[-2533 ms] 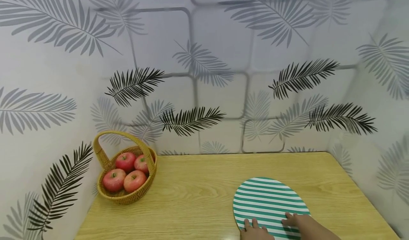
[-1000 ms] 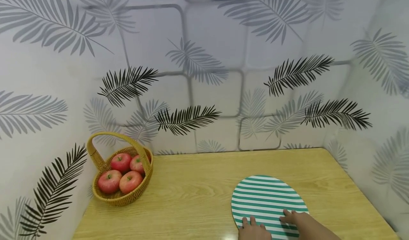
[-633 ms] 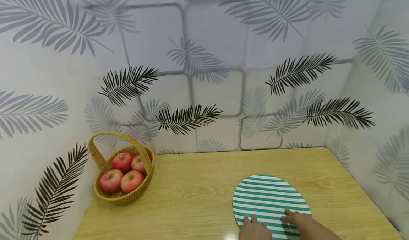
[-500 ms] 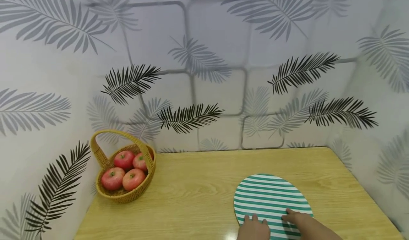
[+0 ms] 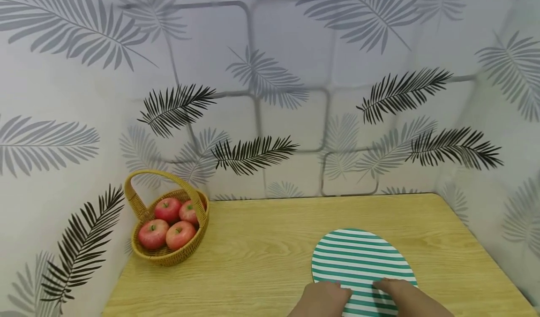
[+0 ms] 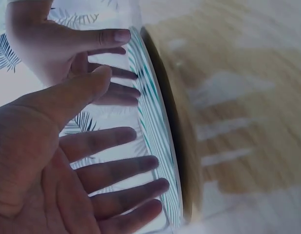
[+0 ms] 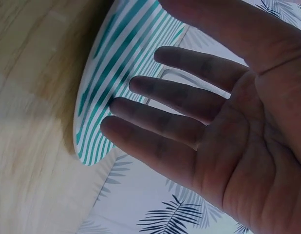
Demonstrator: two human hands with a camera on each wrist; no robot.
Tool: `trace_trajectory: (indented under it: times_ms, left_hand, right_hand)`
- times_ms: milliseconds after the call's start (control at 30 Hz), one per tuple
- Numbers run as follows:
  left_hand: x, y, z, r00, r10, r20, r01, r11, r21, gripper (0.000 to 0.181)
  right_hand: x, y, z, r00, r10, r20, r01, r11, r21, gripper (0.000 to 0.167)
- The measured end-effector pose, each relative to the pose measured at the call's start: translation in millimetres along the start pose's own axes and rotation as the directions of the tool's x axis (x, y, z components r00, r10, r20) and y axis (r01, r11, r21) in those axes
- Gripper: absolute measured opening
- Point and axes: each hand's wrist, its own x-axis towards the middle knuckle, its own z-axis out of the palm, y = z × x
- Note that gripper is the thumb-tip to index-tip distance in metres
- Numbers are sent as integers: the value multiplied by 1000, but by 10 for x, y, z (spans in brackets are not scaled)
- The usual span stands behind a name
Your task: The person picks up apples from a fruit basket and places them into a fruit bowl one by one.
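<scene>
A round board with green and white stripes (image 5: 358,256) lies flat near the front right of the wooden table. My left hand (image 5: 325,299) is at its near left edge, and in the left wrist view its fingers (image 6: 116,170) stretch out, spread apart. My right hand (image 5: 407,298) is at the board's near right side. Its fingers (image 7: 160,122) appear straight and spaced apart in the right wrist view, with the tips over the stripes. Neither hand grips anything. Whether the fingertips touch the board or hover just above it, I cannot tell.
A wicker basket (image 5: 201,232) with a tall handle holds several red apples (image 5: 180,235) at the table's left side. Bare wooden tabletop (image 5: 257,242) lies between basket and board. Leaf-patterned walls (image 5: 291,49) close in the back and both sides.
My left hand, whose fingers pointed forward over the board, has turned, and its wrist now slants in from the left. The right hand stays nearly in place. The head view has shifted slightly.
</scene>
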Motion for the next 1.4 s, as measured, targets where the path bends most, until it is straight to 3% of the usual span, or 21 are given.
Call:
trace_trajectory:
  times_ms: [167,300,467,667,1000,1200,1400]
  left_hand:
    - [-59,-98,-46,995,12,-99,-19,998,-68,30]
    - [-100,-216,-26,985,31,-167,-39,998,-44,32]
    - [-224,-340,-82,983,10,-181,-25,996,-84,35]
    - [-387,-501,-105,983,-12,-183,-21,984,-176,38]
    - [-626,-824,-205,990,-116,-76,87,947,-309,52]
    - [-764,-983,-254,979,-154,-134,91,916,-392,54]
    - [-900,-1178,-217,963,-182,-199,82,900,-427,55]
  right_hand:
    - [-203,-302,-80,999,21,-47,-16,995,94,78]
    - [-266,-419,-82,997,37,-72,-30,995,96,68]
    - [-258,-519,-78,992,15,-121,-10,999,42,60]
    - [-192,-650,-51,981,-73,-180,64,996,-55,60]
    - [-118,-849,-2,961,-185,-204,169,981,-93,55]
    - [-90,-1017,31,940,-234,-249,212,971,-113,58]
    - [-32,-1185,66,900,-330,-285,296,942,-156,63]
